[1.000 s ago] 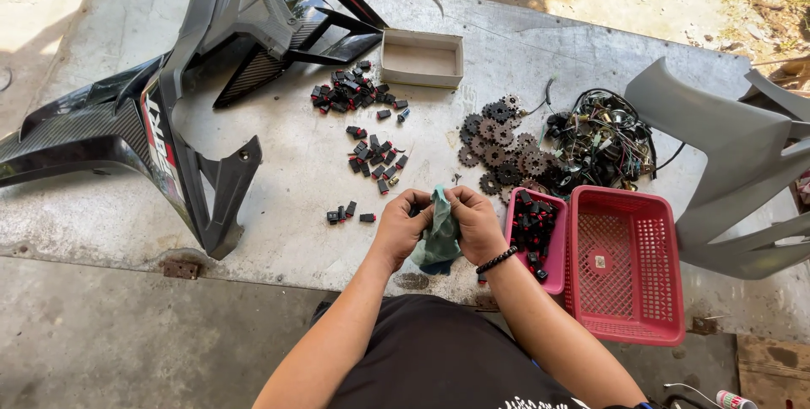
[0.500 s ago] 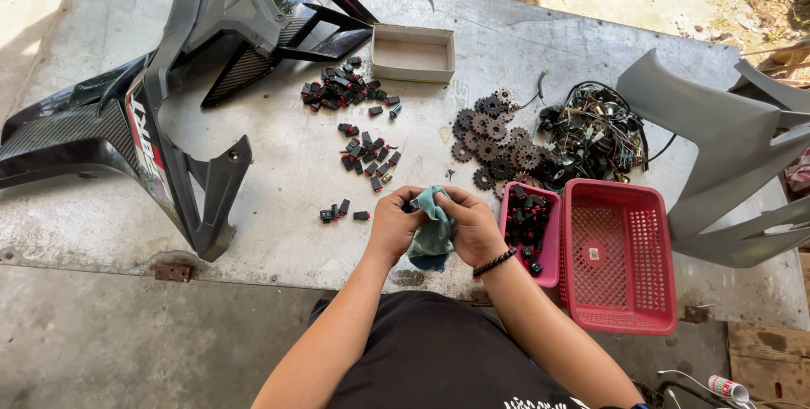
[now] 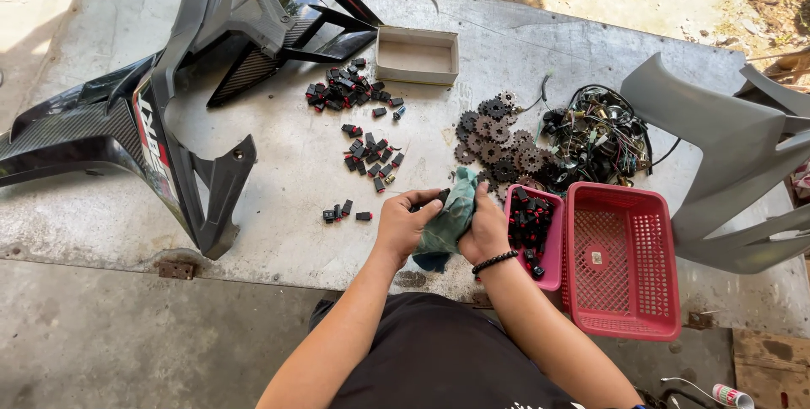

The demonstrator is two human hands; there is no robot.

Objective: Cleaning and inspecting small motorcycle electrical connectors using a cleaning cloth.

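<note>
Fingers of the left hand and right hand closed together around a teal rag, with a small black part pinched at the rag's upper edge, all held just above the near edge of the grey table. Just right of the right hand, a small pink tray full of black parts, touching a larger red basket. Beyond the hands, 3 loose clusters of black parts, rusty sprockets, a wire tangle, a grey box, and black fairing far left.
</note>
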